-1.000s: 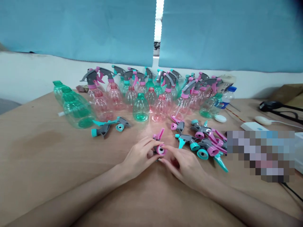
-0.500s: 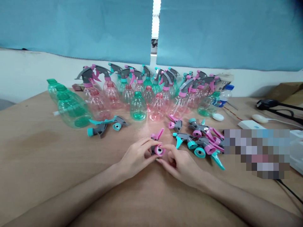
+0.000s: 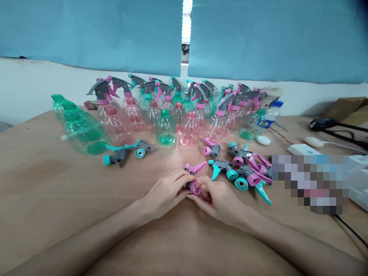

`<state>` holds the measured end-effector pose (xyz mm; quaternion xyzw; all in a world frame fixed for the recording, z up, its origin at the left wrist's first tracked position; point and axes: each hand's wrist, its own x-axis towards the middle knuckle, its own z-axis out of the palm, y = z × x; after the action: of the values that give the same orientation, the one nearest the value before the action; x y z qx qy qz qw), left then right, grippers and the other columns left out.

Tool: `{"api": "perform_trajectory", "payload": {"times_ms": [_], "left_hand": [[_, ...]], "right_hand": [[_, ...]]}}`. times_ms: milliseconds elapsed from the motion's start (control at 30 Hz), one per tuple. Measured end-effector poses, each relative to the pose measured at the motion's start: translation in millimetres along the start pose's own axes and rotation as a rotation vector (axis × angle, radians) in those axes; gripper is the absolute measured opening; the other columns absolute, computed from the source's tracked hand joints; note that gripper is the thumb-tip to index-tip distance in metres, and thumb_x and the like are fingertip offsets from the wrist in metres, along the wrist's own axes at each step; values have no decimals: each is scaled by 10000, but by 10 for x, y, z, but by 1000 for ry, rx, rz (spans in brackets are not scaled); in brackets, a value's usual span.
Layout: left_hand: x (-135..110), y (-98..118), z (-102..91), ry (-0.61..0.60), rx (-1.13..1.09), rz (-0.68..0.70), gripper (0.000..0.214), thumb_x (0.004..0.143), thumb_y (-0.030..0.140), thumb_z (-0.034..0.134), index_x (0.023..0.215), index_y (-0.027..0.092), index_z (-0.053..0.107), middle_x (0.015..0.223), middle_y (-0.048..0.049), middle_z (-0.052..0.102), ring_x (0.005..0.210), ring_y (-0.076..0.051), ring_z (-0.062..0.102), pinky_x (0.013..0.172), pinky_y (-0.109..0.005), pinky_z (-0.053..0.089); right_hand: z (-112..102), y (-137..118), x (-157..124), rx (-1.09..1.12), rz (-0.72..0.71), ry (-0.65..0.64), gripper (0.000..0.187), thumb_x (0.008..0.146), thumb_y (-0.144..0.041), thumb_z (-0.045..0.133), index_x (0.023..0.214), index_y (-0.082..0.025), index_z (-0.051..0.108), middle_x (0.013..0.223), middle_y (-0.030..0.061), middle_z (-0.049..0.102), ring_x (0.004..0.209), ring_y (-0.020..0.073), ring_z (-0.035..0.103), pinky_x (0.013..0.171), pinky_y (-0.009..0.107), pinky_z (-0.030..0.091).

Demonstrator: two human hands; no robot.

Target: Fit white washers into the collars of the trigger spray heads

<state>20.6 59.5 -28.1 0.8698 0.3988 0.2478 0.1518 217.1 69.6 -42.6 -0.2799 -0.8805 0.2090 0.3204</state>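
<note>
A pink spray head (image 3: pixel 192 187) is at the bench's (image 3: pixel 43 191) near middle, between both hands. The left hand (image 3: pixel 168 191) holds its body; the right hand (image 3: pixel 222 197) is narrow, finger and thumb on its collar. Loose heads (image 3: pixel 220 166) lie either side; bottles (image 3: pixel 166 130) stand behind, some capped with heads, some open-necked.

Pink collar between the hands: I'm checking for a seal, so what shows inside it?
The right hand has a finger at the opening of the pink collar; some pink shows beside it. Whether a seal sits deeper is hidden.
</note>
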Motion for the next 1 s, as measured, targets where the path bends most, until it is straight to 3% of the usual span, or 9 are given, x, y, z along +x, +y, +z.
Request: {"api": "perform_trajectory", "payload": {"times_ms": [133, 233, 400, 633, 767, 867, 1000], "left_hand": [[-2, 8, 0, -17, 0, 1, 192, 867, 105, 526, 1039, 190, 548, 1000, -51, 599, 888, -187, 575, 718, -279, 477], [2, 15, -19, 14, -66, -20, 187, 881, 140, 537, 1059, 197, 525, 1009, -39, 589, 885, -173, 569, 741, -273, 472], [17, 22, -57, 60, -159, -126, 141, 894, 234, 567, 1026, 215, 522, 944, -2, 583, 705, -118, 532, 643, -228, 447], [5, 8, -41, 70, -152, -127, 182, 879, 202, 583, 1053, 235, 540, 982, 5, 600, 704, -108, 540, 631, -218, 444], [14, -27, -78, 177, -112, -190, 178, 866, 233, 601, 1040, 224, 566, 933, 2, 606, 671, -111, 544, 618, -230, 458], [26, -57, -108, 287, -94, -251, 181, 852, 254, 623, 1025, 213, 586, 863, 11, 602, 675, -118, 556, 608, -228, 466], [32, -60, -118, 326, -110, -258, 186, 842, 232, 636, 1020, 209, 586, 865, 15, 599, 683, -116, 566, 586, -214, 468]], "right_hand": [[-15, 7, 15, -112, -43, 16, 96, 916, -275, 518, 888, -187, 491, 592, -57, 502, 476, 93, 441, 486, 219, 298], [-38, 44, 16, -178, -49, 29, 209, 935, -338, 486, 787, -192, 495, 578, -43, 507, 484, 99, 447, 491, 228, 299], [-80, 105, 7, -119, 102, -12, 285, 939, -426, 467, 799, -185, 524, 601, -33, 517, 516, 104, 459, 509, 226, 325], [-64, 64, 8, -28, 116, -8, 209, 925, -366, 517, 820, -186, 538, 642, -28, 547, 540, 104, 477, 527, 225, 348], [-87, 76, 6, -148, 32, 67, 191, 941, -298, 474, 820, -177, 557, 663, 1, 551, 585, 131, 495, 559, 248, 380], [-143, 129, 40, -313, 8, 152, 191, 935, -258, 457, 818, -162, 573, 755, 57, 585, 712, 180, 529, 650, 299, 429], [-197, 254, 102, -544, 101, 156, 205, 896, -311, 531, 965, -147, 632, 1078, 152, 598, 1033, 288, 520, 880, 450, 419]]}}
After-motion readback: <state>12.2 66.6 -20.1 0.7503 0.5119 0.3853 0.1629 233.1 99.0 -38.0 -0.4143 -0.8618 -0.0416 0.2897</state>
